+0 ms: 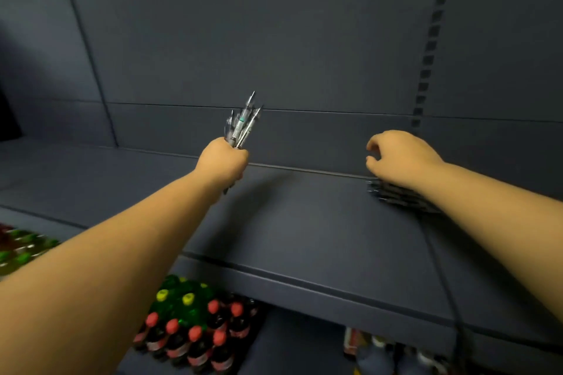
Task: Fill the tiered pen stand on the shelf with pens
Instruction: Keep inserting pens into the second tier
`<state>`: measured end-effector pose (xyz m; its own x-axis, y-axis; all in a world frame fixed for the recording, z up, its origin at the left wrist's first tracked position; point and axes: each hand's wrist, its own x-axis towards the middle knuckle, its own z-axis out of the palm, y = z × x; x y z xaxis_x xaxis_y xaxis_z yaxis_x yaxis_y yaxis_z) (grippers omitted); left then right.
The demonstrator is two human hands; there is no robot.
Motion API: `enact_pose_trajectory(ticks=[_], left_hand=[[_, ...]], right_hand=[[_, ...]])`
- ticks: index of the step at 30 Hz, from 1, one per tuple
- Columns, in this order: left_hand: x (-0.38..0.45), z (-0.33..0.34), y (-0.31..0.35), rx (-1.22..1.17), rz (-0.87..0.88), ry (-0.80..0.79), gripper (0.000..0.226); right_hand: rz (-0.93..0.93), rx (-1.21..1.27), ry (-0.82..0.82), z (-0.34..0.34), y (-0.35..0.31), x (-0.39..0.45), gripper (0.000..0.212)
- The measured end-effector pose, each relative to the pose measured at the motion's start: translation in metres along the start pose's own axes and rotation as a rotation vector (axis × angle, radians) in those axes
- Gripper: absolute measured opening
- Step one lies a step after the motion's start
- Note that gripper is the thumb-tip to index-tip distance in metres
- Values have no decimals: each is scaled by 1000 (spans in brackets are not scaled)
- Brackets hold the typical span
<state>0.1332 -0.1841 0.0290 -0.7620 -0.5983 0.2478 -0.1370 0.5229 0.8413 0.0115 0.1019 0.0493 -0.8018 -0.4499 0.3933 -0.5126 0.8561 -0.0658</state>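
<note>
My left hand (224, 161) grips a bunch of several pens (242, 122), tips pointing up, above the dark grey shelf (304, 222). My right hand (399, 155) hovers to the right with fingers loosely curled and holds nothing. Under my right wrist, more dark pens (393, 193) lie in a pile on the shelf by the back wall, partly hidden by my arm. No tiered pen stand shows in this view.
Below the shelf's front edge stand bottles with red caps (195, 341) and green bottles with yellow caps (179, 298). More bottles (21, 250) sit at the far left. A slotted upright (432, 36) runs up the back wall at the right.
</note>
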Motion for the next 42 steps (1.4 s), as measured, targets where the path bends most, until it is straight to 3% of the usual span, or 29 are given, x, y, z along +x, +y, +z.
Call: enact_pose_trajectory(ticks=[14, 25, 34, 42], left_hand=[[0, -290, -174, -17, -166, 337, 6], [14, -415, -291, 32, -313, 531, 22], [72, -529, -356, 77, -418, 685, 15], [101, -606, -431, 4, -533, 719, 13]], right_hand=[[-356, 158, -44, 66, -348, 57, 26], [-606, 188, -78, 114, -557, 114, 31], [-734, 277, -123, 146, -717, 195, 33], [-840, 312, -109, 174, -840, 218, 32]])
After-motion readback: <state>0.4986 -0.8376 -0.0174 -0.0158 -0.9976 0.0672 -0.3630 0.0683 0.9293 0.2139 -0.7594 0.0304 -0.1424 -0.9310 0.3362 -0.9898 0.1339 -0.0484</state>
